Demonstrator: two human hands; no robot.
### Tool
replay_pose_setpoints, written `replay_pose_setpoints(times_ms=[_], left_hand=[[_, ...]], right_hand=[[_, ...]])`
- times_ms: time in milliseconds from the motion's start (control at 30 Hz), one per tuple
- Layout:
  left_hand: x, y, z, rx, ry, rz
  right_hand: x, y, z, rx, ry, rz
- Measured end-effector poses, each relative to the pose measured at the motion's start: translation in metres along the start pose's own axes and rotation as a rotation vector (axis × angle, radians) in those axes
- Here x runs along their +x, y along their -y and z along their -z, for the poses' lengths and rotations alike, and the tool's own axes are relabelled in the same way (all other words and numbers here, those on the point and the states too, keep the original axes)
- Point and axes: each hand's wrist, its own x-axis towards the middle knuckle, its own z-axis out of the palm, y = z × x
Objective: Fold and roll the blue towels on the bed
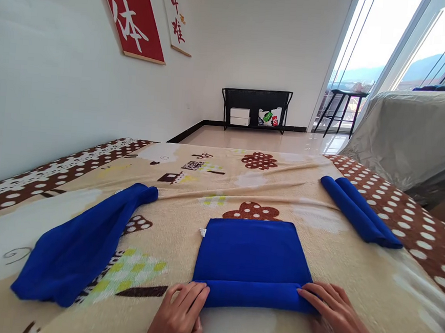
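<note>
At lower centre, 2 hands, left (180, 307) and right (336, 314), grip opposite ends of the partly rolled blue cloth (254, 251) on the patterned blanket (156, 223).

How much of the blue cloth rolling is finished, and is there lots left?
The rolled cloth on the right looks done: it lies in two neat rolls side by side. The middle cloth is in hand: the left hand and right hand hold its rolled near edge, but most of it is flat. The loose, crumpled cloth on the left isn't rolled, so it's probably left to do.
</note>
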Motion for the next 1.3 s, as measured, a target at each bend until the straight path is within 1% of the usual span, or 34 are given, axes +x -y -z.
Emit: replay_pose_setpoints(times_ms=[100,200,267,333,400,467,500,533,600,633,667,733,767,800,833,933,1000,1033,1067,1133,1200,1233,1300], left_hand=[[0.012,-0.001,-0.010,-0.021,-0.008,0.083],[0.017,0.000,-0.009,-0.047,0.004,0.120],[0.013,0.002,-0.004,-0.074,0.050,0.114],[0.004,0.004,-0.001,-0.119,0.125,0.107],[-0.005,0.004,-0.001,-0.150,0.213,0.125],[-0.009,0.003,-0.002,-0.094,0.275,0.162],[-0.008,0.001,-0.002,-0.031,0.271,0.166],[-0.005,-0.003,-0.003,0.039,0.245,0.156],[0.005,-0.017,-0.004,0.121,0.110,0.103],[0.011,-0.025,-0.005,0.116,0.035,0.046],[0.016,-0.034,-0.008,0.088,-0.029,-0.023],[0.025,-0.048,-0.014,0.027,-0.094,-0.158],[0.027,-0.051,-0.017,0.016,-0.097,-0.213],[0.026,-0.051,-0.020,0.024,-0.082,-0.242],[0.023,-0.047,-0.022,0.042,-0.064,-0.236],[0.006,-0.023,-0.022,0.085,0.008,-0.135],[-0.005,-0.010,-0.019,0.111,0.025,-0.049],[-0.007,-0.008,-0.016,0.125,0.015,-0.017],[-0.007,-0.009,-0.015,0.138,-0.008,0.005],[0.001,-0.020,-0.012,0.139,-0.062,0.008],[0.015,-0.033,-0.011,0.075,-0.086,-0.077],[0.021,-0.038,-0.011,0.031,-0.076,-0.133],[0.028,-0.038,-0.012,-0.021,-0.023,-0.204]], right_hand=[[0.021,0.004,-0.003,0.013,-0.031,-0.005],[0.035,0.014,0.010,0.042,-0.082,-0.049],[0.035,0.021,0.021,0.035,-0.065,-0.060],[0.027,0.026,0.027,-0.008,-0.049,-0.010],[0.019,0.028,0.024,-0.072,-0.065,0.042],[0.014,0.031,0.014,-0.140,-0.102,0.015],[0.014,0.033,0.008,-0.182,-0.125,-0.027],[0.016,0.037,0.003,-0.230,-0.154,-0.062],[0.025,0.049,-0.005,-0.312,-0.226,-0.075],[0.032,0.056,-0.007,-0.324,-0.252,-0.026],[0.038,0.064,-0.009,-0.310,-0.266,0.060],[0.049,0.077,-0.010,-0.242,-0.248,0.247],[0.052,0.080,-0.010,-0.214,-0.223,0.307],[0.053,0.081,-0.010,-0.201,-0.198,0.328],[0.052,0.079,-0.011,-0.202,-0.175,0.309],[0.041,0.063,-0.010,-0.229,-0.143,0.189],[0.034,0.054,-0.008,-0.249,-0.149,0.147],[0.033,0.054,-0.007,-0.257,-0.161,0.137],[0.034,0.055,-0.005,-0.261,-0.181,0.135],[0.041,0.066,-0.003,-0.231,-0.231,0.177],[0.052,0.079,-0.003,-0.151,-0.255,0.253],[0.056,0.083,-0.003,-0.111,-0.244,0.277],[0.060,0.082,-0.004,-0.082,-0.179,0.272]])
